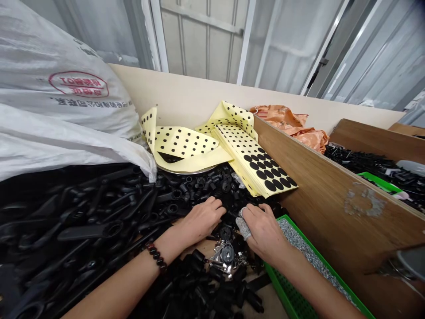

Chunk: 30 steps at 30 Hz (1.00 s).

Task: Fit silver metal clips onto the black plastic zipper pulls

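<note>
Fingers [217, 204] curl on left hand [203, 220] and right hand [263, 230], grip unclear, among black parts [226, 233] beside one green tray [292, 290].

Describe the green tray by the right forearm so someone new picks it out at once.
Find the long brown board slanting down the right side. On the side of it nearer the hands, partly beneath the right forearm, lies the green tray. Unlike the other green tray beyond the board, it holds a mass of small silvery pieces.
</note>
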Each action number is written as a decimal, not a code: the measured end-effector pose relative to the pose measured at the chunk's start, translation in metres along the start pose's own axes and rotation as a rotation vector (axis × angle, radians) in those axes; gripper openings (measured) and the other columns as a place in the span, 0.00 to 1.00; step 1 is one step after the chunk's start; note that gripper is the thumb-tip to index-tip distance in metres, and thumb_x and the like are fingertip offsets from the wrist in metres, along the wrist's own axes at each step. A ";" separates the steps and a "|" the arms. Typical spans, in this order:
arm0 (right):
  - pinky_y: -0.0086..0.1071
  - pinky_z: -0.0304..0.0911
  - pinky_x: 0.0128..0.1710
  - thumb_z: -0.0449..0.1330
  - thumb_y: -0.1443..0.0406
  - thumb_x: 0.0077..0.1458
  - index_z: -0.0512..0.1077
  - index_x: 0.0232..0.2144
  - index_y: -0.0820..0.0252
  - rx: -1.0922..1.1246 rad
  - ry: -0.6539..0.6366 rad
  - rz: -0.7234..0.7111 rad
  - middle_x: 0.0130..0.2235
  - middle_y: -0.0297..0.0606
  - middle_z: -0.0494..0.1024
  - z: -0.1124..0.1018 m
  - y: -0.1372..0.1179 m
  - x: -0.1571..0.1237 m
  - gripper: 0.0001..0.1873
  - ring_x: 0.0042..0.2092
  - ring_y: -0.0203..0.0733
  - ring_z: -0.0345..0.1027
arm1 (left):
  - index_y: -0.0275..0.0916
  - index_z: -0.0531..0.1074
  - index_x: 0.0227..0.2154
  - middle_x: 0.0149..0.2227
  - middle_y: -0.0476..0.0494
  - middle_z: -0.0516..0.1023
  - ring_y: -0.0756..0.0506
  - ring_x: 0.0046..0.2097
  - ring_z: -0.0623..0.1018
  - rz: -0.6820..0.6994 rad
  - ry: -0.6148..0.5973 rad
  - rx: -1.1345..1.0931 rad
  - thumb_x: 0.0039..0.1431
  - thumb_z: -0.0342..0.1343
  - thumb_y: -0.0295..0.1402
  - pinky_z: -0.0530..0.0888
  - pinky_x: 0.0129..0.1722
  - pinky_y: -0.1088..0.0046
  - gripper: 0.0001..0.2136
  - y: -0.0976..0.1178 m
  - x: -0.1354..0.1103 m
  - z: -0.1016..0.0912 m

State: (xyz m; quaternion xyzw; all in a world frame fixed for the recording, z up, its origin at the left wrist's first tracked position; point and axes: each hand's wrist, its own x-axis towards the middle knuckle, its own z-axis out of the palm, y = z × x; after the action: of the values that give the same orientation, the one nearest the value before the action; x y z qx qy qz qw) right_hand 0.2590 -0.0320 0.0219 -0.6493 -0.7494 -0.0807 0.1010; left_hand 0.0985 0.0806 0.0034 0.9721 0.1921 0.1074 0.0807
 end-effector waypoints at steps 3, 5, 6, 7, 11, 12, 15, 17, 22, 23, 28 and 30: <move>0.36 0.47 0.41 0.48 0.77 0.34 0.58 0.25 0.59 0.017 -0.045 -0.008 0.30 0.36 0.65 -0.005 -0.002 -0.001 0.13 0.32 0.41 0.57 | 0.38 0.68 0.39 0.37 0.43 0.74 0.44 0.40 0.71 -0.033 0.061 -0.047 0.56 0.49 0.27 0.69 0.41 0.69 0.08 0.000 -0.003 -0.004; 0.36 0.47 0.41 0.47 0.77 0.31 0.57 0.26 0.59 0.026 -0.075 -0.034 0.30 0.36 0.64 -0.009 -0.005 -0.002 0.15 0.32 0.41 0.57 | 0.37 0.68 0.39 0.36 0.44 0.75 0.45 0.38 0.73 -0.055 0.089 -0.073 0.54 0.49 0.27 0.70 0.40 0.70 0.10 0.002 -0.006 -0.007; 0.36 0.47 0.41 0.47 0.77 0.29 0.57 0.26 0.59 0.027 -0.086 -0.053 0.31 0.36 0.64 -0.011 -0.006 -0.002 0.17 0.33 0.41 0.56 | 0.37 0.68 0.39 0.36 0.44 0.75 0.45 0.37 0.74 -0.061 0.097 -0.083 0.53 0.49 0.26 0.70 0.39 0.71 0.10 0.004 -0.009 -0.008; 0.36 0.47 0.41 0.47 0.77 0.28 0.57 0.27 0.59 0.027 -0.094 -0.075 0.31 0.36 0.64 -0.012 -0.008 -0.002 0.17 0.33 0.42 0.56 | 0.37 0.68 0.38 0.35 0.45 0.75 0.45 0.36 0.74 -0.065 0.102 -0.092 0.52 0.49 0.25 0.70 0.37 0.71 0.10 0.005 -0.012 -0.010; 0.37 0.47 0.41 0.46 0.77 0.28 0.57 0.28 0.59 0.026 -0.114 -0.140 0.31 0.37 0.63 -0.017 -0.014 -0.002 0.18 0.34 0.42 0.56 | 0.36 0.70 0.35 0.32 0.44 0.74 0.44 0.35 0.73 -0.068 0.113 -0.113 0.50 0.50 0.24 0.70 0.35 0.71 0.09 0.013 -0.024 -0.020; 0.37 0.48 0.41 0.46 0.77 0.29 0.57 0.28 0.59 0.027 -0.122 -0.152 0.31 0.37 0.63 -0.018 -0.015 -0.001 0.18 0.34 0.43 0.56 | 0.36 0.70 0.35 0.32 0.44 0.73 0.44 0.36 0.73 -0.068 0.116 -0.117 0.50 0.50 0.24 0.69 0.36 0.70 0.09 0.014 -0.027 -0.022; 0.37 0.48 0.41 0.47 0.78 0.32 0.57 0.28 0.59 0.034 -0.141 -0.196 0.32 0.37 0.63 -0.021 -0.020 -0.001 0.17 0.35 0.42 0.56 | 0.37 0.69 0.37 0.34 0.44 0.72 0.45 0.38 0.72 -0.064 0.125 -0.145 0.53 0.50 0.25 0.69 0.37 0.71 0.09 0.019 -0.037 -0.027; 0.38 0.48 0.42 0.47 0.78 0.35 0.58 0.29 0.60 0.037 -0.138 -0.237 0.32 0.38 0.64 -0.024 -0.024 -0.002 0.16 0.35 0.42 0.56 | 0.37 0.69 0.38 0.36 0.44 0.73 0.45 0.39 0.72 -0.066 0.116 -0.210 0.55 0.50 0.27 0.69 0.38 0.72 0.08 0.022 -0.044 -0.030; 0.38 0.49 0.40 0.46 0.78 0.44 0.58 0.28 0.59 0.063 -0.076 -0.318 0.30 0.36 0.64 -0.024 -0.033 -0.004 0.11 0.32 0.41 0.55 | 0.38 0.72 0.35 0.33 0.47 0.76 0.46 0.37 0.74 -0.154 0.072 -0.408 0.57 0.51 0.28 0.68 0.39 0.73 0.06 0.033 -0.057 -0.034; 0.36 0.49 0.38 0.46 0.77 0.45 0.58 0.27 0.59 0.093 -0.069 -0.298 0.30 0.36 0.63 -0.023 -0.034 -0.004 0.10 0.31 0.40 0.54 | 0.38 0.72 0.35 0.33 0.47 0.77 0.46 0.37 0.74 -0.178 0.089 -0.453 0.56 0.52 0.29 0.68 0.40 0.73 0.06 0.034 -0.060 -0.034; 0.30 0.50 0.31 0.46 0.76 0.50 0.57 0.28 0.58 0.458 -0.148 -0.177 0.31 0.34 0.64 -0.021 -0.041 -0.009 0.09 0.31 0.38 0.56 | 0.39 0.73 0.35 0.34 0.49 0.77 0.47 0.37 0.75 -0.265 0.179 -0.701 0.55 0.52 0.29 0.68 0.38 0.76 0.06 0.039 -0.072 -0.035; 0.28 0.51 0.30 0.46 0.75 0.53 0.57 0.28 0.58 0.615 -0.176 -0.111 0.30 0.32 0.64 -0.021 -0.045 -0.012 0.08 0.31 0.36 0.57 | 0.39 0.74 0.34 0.32 0.50 0.77 0.48 0.35 0.75 -0.297 0.200 -0.763 0.55 0.52 0.29 0.68 0.35 0.77 0.06 0.040 -0.077 -0.035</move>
State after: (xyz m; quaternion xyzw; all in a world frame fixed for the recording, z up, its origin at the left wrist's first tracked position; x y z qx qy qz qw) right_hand 0.2169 -0.0554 0.0397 -0.5511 -0.7788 0.2004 0.2226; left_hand 0.0351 0.0176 0.0314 0.8192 0.2834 0.2519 0.4303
